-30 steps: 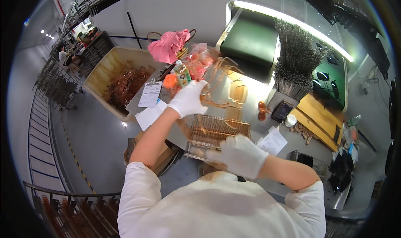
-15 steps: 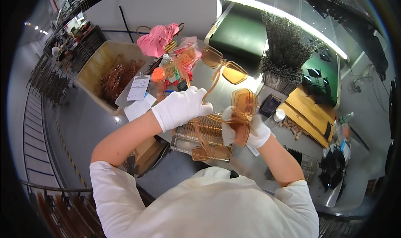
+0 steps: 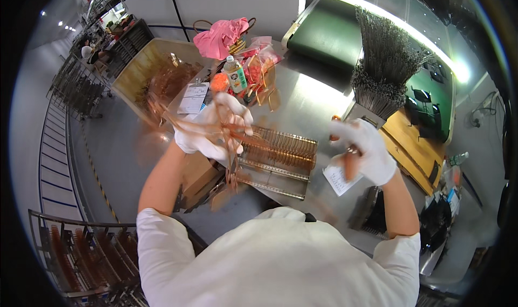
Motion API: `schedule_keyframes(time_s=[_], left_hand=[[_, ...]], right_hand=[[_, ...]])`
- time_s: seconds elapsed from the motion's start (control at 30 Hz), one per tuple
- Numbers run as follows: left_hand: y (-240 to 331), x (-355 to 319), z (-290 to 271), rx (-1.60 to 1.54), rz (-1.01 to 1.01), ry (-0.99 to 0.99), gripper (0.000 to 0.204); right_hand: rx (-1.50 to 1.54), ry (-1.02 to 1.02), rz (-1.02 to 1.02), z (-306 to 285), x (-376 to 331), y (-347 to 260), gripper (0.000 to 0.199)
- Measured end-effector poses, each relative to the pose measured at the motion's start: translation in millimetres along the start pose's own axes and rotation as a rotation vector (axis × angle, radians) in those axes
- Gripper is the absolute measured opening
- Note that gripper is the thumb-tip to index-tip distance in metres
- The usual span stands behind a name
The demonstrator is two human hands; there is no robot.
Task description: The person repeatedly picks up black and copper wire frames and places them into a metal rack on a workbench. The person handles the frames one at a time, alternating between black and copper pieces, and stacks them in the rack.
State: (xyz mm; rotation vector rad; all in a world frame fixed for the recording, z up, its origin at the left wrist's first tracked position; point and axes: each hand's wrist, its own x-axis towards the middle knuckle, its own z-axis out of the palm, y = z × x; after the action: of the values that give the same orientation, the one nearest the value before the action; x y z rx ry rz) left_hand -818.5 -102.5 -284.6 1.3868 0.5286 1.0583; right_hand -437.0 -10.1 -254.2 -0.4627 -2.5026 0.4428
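My left hand (image 3: 208, 132), in a white glove, is closed round a bundle of translucent amber-brown sunglasses (image 3: 234, 134). Their thin arms and frames are blurred and stick out to both sides. Right beside that hand, a metal rack (image 3: 278, 188) with rows of slots and coils lies on the table. My right hand (image 3: 369, 153), also gloved, is away to the right, smeared by motion. Blurred brown pieces (image 3: 350, 164) show at its fingers; what they are, and whether they are gripped, I cannot make out. Under it lies a white card (image 3: 341, 178) with writing.
A large tub (image 3: 129, 72) holding brown frames stands at the left. Behind my left hand are a bottle (image 3: 236, 75), a pink cloth (image 3: 220, 39) and a clipboard (image 3: 193, 98). At the right are a bundle of dark wires (image 3: 383, 64) and yellow boards (image 3: 413, 145).
The sunglasses fanned between both hands are now bunched in my left hand, which moved left. My right hand moved right, away from the rack. The rack shows more fully.
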Motion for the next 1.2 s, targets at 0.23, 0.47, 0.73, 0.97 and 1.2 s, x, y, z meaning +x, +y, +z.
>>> schedule_keyframes(time_s=[0.23, 0.47, 0.73, 0.97, 1.2], left_hand=[[-41, 20, 1, -0.605, 0.342, 0.029, 0.094], [-64, 40, 18, -1.016, 0.159, 0.453, 0.037], [-36, -45, 8, -0.582, 0.491, 0.719, 0.026], [115, -117, -34, 0.319, 1.447, 0.92, 0.03], [137, -139, -273, 1.76, -0.484, 0.965, 0.039]], right_hand=[[-0.001, -0.193, -0.141, 32, 55, -27, 0.026], [-0.728, -0.229, -0.423, 101, 47, 10, 0.008], [-0.493, -0.21, -0.25, 88, 23, -14, 0.013], [0.531, -0.017, 0.529, 123, -72, -3, 0.021], [0.967, -0.147, 0.735, 129, -56, -33, 0.027]])
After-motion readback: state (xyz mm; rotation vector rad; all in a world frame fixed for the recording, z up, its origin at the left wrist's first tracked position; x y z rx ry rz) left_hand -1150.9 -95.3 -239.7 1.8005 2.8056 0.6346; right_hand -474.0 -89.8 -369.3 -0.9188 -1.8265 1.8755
